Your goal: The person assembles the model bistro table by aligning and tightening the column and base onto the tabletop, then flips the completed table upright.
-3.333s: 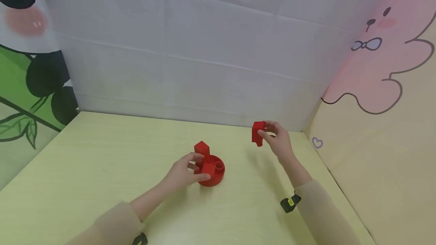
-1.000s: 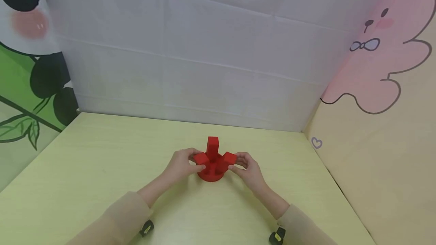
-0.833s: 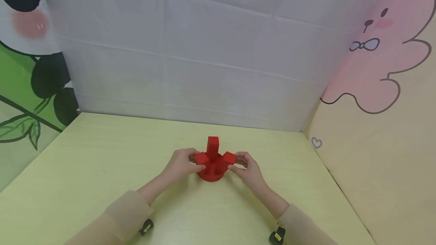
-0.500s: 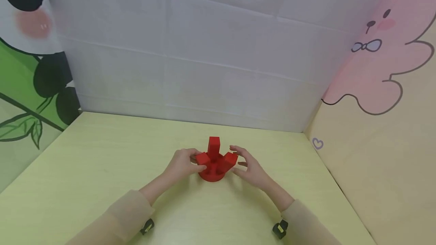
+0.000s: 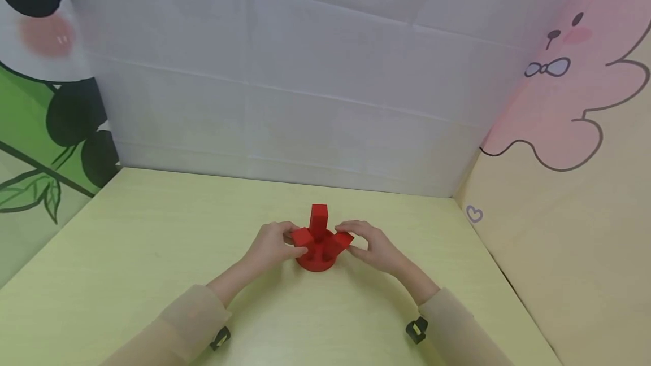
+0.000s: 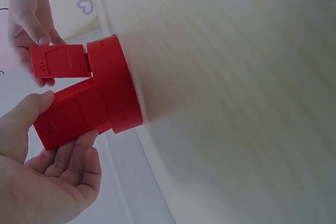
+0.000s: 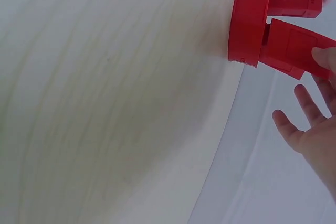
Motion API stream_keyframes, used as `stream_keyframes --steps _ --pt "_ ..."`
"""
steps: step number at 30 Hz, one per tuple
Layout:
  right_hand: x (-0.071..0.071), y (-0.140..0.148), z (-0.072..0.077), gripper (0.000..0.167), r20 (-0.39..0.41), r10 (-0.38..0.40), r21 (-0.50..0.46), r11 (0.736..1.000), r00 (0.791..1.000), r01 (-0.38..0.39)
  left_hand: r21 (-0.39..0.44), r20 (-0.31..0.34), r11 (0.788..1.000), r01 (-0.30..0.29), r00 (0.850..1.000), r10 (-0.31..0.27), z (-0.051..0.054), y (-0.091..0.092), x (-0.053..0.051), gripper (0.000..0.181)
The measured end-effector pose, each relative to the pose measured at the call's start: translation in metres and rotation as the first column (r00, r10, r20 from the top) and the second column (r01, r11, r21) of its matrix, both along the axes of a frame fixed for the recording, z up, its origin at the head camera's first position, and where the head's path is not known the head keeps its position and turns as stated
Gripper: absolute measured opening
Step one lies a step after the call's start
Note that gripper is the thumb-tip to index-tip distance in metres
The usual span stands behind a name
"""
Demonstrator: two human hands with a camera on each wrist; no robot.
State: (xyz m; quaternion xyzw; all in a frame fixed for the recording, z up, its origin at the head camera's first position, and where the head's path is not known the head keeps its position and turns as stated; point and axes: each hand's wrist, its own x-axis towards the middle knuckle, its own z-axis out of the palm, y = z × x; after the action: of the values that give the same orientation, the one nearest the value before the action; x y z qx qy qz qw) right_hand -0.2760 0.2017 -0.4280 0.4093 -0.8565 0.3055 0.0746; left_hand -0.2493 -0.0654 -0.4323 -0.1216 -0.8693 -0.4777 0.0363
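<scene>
A round red base (image 5: 316, 264) stands on the table with three red blocks rising from it. The left hand (image 5: 272, 244) grips the left block (image 5: 303, 237) between thumb and fingers; in the left wrist view that block (image 6: 71, 114) bears the marking 150. At the right block (image 5: 339, 243) is the right hand (image 5: 375, 246), its thumb and index finger on either side. The right wrist view shows the right thumb on that block (image 7: 296, 48), with other fingers spread below. The back block (image 5: 319, 219) stands upright, untouched.
A pale yellow table (image 5: 178, 225) lies under the hands. Behind it hangs a white sheet (image 5: 315, 72). Cartoon-printed panels flank both sides, with a pink figure (image 5: 574, 89) at the right.
The right hand has brought the third block from the right to the base, let its grip loosen, and taken hold again from higher up. The left hand has moved from around the base to the left block.
</scene>
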Motion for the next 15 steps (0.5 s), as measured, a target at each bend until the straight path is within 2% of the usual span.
stream_keyframes --steps 7,15 --pt "0.004 -0.004 -0.001 0.042 0.027 -0.116 -0.003 0.993 0.993 0.117 0.006 0.002 1.000 -0.002 1.000 0.002 -0.002 0.000 0.000 0.028" --pt "0.012 -0.020 -0.006 0.037 0.030 -0.251 -0.066 0.965 0.968 0.252 -0.003 0.001 1.000 -0.006 1.000 0.006 -0.003 0.000 -0.001 0.028"
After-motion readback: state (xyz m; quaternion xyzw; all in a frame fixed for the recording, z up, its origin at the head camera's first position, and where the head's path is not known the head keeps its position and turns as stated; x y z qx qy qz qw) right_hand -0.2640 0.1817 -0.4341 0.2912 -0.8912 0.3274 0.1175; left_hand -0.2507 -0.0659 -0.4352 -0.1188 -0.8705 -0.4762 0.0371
